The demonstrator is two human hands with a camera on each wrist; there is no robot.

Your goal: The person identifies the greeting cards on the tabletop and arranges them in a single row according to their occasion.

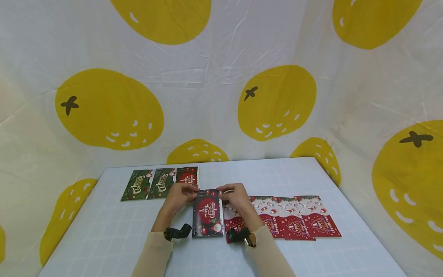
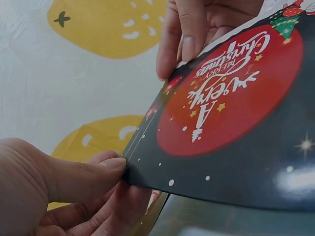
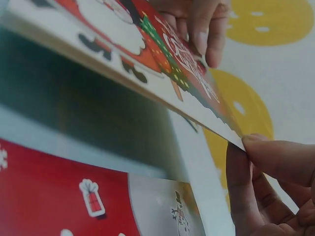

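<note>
Both hands hold a dark Christmas booklet point(image 1: 207, 215) with a red circle and white lettering on its cover. At its far left corner, my left hand point(image 1: 178, 198) pinches it between thumb and fingers. My right hand point(image 1: 237, 196) pinches the far right corner the same way. In the right wrist view the booklet's pale edge point(image 3: 123, 73) shows above the table, with a shadow underneath. A crease line runs along the pinched short edge in the left wrist view. Beneath my right forearm lies a red-and-white booklet point(image 1: 235, 227), partly hidden.
More red-and-white booklets point(image 1: 320, 217) overlap in a row at right. At the back left lie two green booklets point(image 1: 136, 186) and another dark one point(image 1: 188, 175), partly behind my left hand. A pale cloth covers the table point(image 1: 104, 238); a fruit-patterned curtain point(image 1: 207, 96) encloses it.
</note>
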